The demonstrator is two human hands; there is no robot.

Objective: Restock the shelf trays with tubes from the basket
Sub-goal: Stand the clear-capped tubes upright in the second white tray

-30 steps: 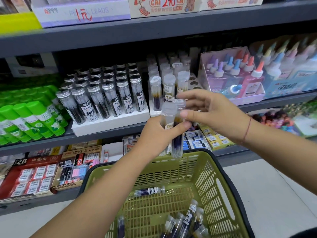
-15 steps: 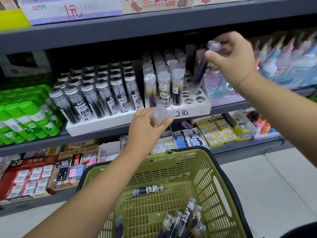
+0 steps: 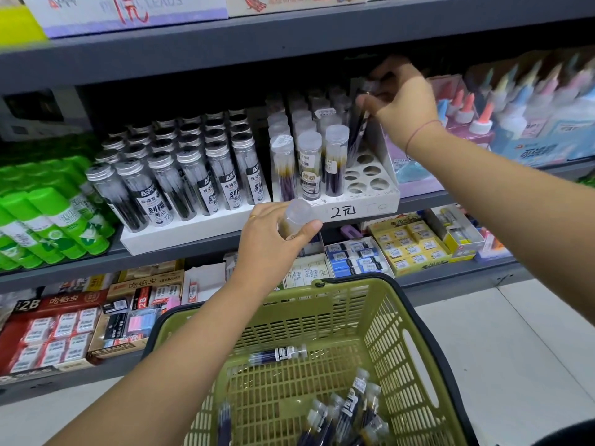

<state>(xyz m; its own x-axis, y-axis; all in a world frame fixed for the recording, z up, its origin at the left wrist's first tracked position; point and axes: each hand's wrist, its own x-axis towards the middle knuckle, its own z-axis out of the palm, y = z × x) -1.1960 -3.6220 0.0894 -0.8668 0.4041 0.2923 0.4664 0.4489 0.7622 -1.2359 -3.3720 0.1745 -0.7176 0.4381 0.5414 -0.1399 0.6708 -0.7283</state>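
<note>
Green glue sticks edge the shelf at left as we restock. Our left hand grips a clear-capped tube just below the white tray, waiting its turn. Our right hand, half a second ago poised above the tray's open holes, now pinches a dark tube by its cap, tilting it down toward the back rows. One slot looks nearly filled; several remain empty, and more tubes lie in the olive basket.
</note>
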